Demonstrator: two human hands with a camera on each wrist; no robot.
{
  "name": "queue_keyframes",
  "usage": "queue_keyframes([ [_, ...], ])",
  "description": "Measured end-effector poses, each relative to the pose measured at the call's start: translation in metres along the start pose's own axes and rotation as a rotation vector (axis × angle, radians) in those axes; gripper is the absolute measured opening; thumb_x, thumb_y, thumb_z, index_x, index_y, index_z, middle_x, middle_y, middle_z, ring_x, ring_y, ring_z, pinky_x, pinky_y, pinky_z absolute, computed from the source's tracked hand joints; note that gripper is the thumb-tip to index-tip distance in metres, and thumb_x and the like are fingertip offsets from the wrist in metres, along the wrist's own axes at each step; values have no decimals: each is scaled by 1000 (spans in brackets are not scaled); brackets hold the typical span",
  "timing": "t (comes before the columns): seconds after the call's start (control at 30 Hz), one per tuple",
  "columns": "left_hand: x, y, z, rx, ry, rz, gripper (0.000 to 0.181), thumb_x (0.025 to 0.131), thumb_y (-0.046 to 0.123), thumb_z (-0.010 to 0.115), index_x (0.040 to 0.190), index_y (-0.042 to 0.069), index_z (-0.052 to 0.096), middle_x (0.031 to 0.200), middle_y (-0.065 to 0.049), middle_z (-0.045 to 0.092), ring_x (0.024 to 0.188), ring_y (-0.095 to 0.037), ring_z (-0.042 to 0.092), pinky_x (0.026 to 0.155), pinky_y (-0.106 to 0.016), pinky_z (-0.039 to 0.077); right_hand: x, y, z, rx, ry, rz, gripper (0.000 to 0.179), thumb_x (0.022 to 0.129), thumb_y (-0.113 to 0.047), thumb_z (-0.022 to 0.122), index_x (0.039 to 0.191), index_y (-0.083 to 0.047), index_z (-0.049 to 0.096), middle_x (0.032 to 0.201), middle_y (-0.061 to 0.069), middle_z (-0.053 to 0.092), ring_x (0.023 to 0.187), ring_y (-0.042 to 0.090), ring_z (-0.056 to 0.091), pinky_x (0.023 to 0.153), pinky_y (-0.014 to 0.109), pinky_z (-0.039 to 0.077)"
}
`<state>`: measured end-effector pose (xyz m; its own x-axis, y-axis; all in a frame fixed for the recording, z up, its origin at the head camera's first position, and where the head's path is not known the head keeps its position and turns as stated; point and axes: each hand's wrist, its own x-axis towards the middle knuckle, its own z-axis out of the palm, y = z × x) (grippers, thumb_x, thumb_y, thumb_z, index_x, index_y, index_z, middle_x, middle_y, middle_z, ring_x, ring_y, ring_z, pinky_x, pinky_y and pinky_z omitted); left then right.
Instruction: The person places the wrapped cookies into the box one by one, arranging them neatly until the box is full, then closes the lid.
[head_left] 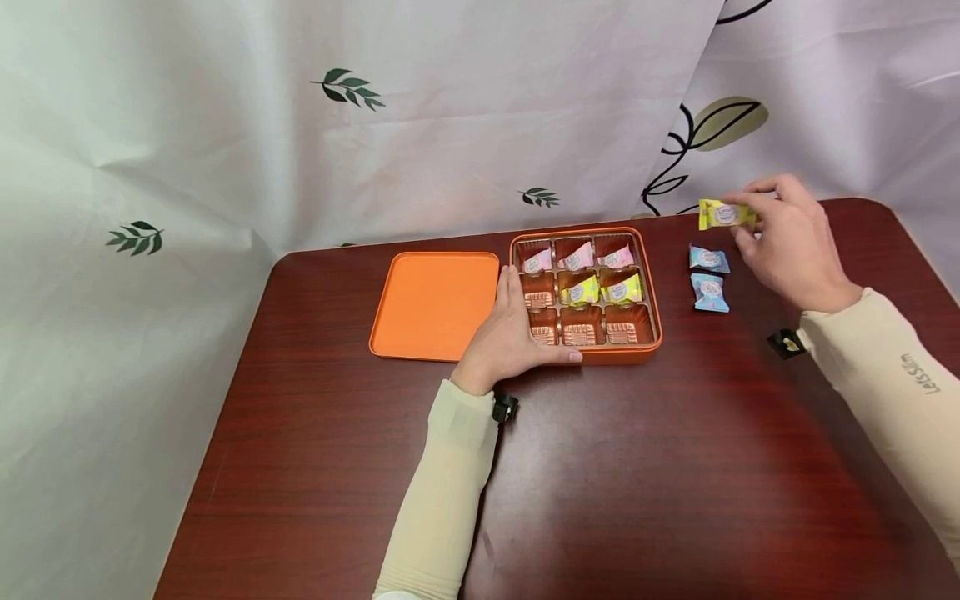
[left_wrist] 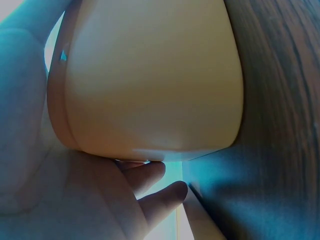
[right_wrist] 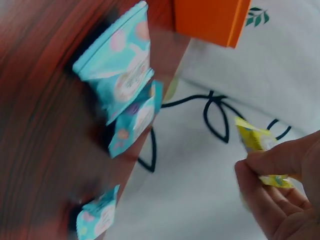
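My right hand (head_left: 795,242) pinches a yellow wrapped candy (head_left: 716,214) between thumb and fingers, above the table's back right part. My left hand (head_left: 512,333) rests against the orange box (head_left: 618,356), its straight fingers along the left side and its thumb along the front. Inside the box is a tray of compartments (head_left: 579,335). Pink candies (head_left: 576,257) lie in the back row, and two yellow candies (head_left: 622,288) in the middle and right of the middle row. Blue candies (head_left: 709,292) lie right of the box; the right wrist view shows a third blue candy (right_wrist: 97,220).
An orange lid (head_left: 438,304) lies on the table left of the box, close to my left hand. The dark red wooden table (head_left: 337,467) reaches back to a pale curtain (head_left: 450,125) with leaf prints. Each wrist wears a small black camera (head_left: 506,407).
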<state>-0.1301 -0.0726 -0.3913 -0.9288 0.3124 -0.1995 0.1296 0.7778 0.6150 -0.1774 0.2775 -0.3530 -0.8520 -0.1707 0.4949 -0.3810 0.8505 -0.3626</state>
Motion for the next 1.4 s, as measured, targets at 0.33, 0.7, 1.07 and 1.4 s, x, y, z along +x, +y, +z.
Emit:
queue_keyframes([
  [0.33, -1, 1, 0, 2, 3, -5, 150, 65, 70, 83, 159, 9, -17, 167, -5, -21, 153, -17, 2, 111, -35, 39, 0, -18, -1, 1, -3, -7, 36, 81, 5, 65, 116, 2, 74, 109, 19, 64, 75, 25, 57, 71, 27, 35],
  [0.7, -1, 0, 1, -3, 12, 1, 150, 64, 71, 83, 159, 9, -15, 167, -8, -18, 153, -21, 10, 107, -37, 43, -2, -34, 5, 38, -42, -21, 36, 78, 3, 72, 114, 0, 75, 106, 16, 67, 73, 27, 64, 69, 16, 34],
  [1.07, -1, 1, -1, -2, 1, 7, 151, 64, 72, 82, 159, 10, -17, 167, -7, -20, 153, -19, 4, 107, -36, 43, -2, -50, 9, 76, -28, -50, 37, 79, 0, 76, 115, -3, 76, 108, 13, 69, 71, 27, 69, 73, 15, 37],
  [1.4, -1, 1, -1, 7, 5, 5, 150, 64, 73, 82, 159, 9, -16, 167, -7, -19, 153, -20, 7, 109, -36, 41, -6, -64, 12, 132, -36, -53, 37, 81, 0, 76, 118, -1, 74, 110, 11, 69, 72, 26, 71, 71, 7, 36],
])
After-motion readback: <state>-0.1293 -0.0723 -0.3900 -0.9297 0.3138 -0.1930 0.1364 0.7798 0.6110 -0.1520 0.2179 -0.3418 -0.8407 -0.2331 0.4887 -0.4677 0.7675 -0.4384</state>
